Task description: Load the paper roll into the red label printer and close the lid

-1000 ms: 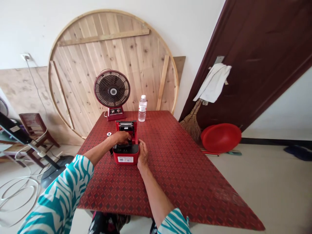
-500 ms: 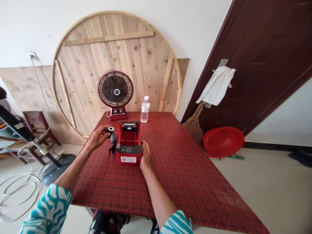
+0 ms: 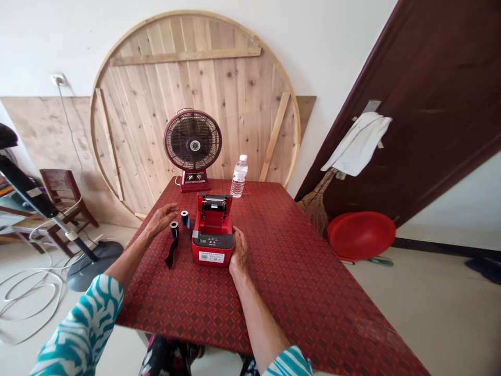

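Note:
A small red-and-black label printer [image 3: 213, 256] sits on the table with its lid raised, showing a roller inside. My right hand [image 3: 239, 251] is held against the printer's right side, fingers curved along it. My left hand [image 3: 161, 219] is empty, its fingers apart, just above and left of two small rolls. The nearer black ribbon roll [image 3: 174, 228] stands upright, its loose black tail trailing toward me. Close to the printer's left side stands the second dark roll [image 3: 185, 217], with bluish film hanging from it.
A red fan [image 3: 193, 146] and a water bottle [image 3: 239, 176] stand at the back of the patterned table [image 3: 282, 292]. Behind them a round wooden tabletop [image 3: 235, 94] leans on the wall. Right of the table are a broom [image 3: 316, 203] and red basin [image 3: 362, 235].
My left hand has let go of the ribbon roll and opened. Two rolls now stand apart on the table. My right hand stays at the printer; the view has shifted slightly.

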`<state>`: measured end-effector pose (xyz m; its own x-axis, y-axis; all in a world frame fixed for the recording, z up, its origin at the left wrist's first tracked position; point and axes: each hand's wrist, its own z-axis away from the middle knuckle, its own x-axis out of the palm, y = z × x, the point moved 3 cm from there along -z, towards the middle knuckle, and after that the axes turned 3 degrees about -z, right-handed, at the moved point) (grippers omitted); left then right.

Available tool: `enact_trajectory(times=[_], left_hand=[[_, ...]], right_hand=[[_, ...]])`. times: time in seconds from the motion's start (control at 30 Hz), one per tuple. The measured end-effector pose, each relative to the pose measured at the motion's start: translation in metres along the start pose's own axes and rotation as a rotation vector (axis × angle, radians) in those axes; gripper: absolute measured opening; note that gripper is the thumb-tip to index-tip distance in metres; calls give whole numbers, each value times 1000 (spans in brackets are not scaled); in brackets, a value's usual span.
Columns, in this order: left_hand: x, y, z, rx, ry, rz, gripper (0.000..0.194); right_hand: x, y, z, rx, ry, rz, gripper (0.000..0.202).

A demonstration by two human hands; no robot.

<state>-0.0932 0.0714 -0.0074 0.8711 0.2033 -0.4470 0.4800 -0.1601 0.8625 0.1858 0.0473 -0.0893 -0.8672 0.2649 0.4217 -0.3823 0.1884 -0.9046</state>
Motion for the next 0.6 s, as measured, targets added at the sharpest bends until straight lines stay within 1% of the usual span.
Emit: enact_trajectory(times=[0.1, 0.17, 0.23, 0.3, 0.4, 0.5, 0.57, 0.6], left_hand=[[14, 8, -20, -58, -174, -137, 30], [21, 11, -27, -57, -212, -158, 20], [26, 12, -30, -45, -213, -153, 17], [25, 13, -29, -36, -205, -151, 20], [17, 21, -23, 10, -181, -84, 31], [8, 44, -10, 99, -169, 73, 42], [10, 63, 0, 151, -206, 128, 47], [14, 73, 4, 178, -236, 119, 49]], right_hand=[[-1, -1, 0, -22, -5, 19, 53], [-2, -2, 0, -28, -11, 29, 53], [-2, -2, 1, -26, -18, 31, 52], [-1, -2, 1, -23, -19, 28, 53], [0, -1, 1, -10, -24, 9, 54], [2, 0, 0, -5, -28, -2, 54], [2, 0, 0, -9, -26, 4, 53], [3, 0, 0, -11, -25, 4, 52]])
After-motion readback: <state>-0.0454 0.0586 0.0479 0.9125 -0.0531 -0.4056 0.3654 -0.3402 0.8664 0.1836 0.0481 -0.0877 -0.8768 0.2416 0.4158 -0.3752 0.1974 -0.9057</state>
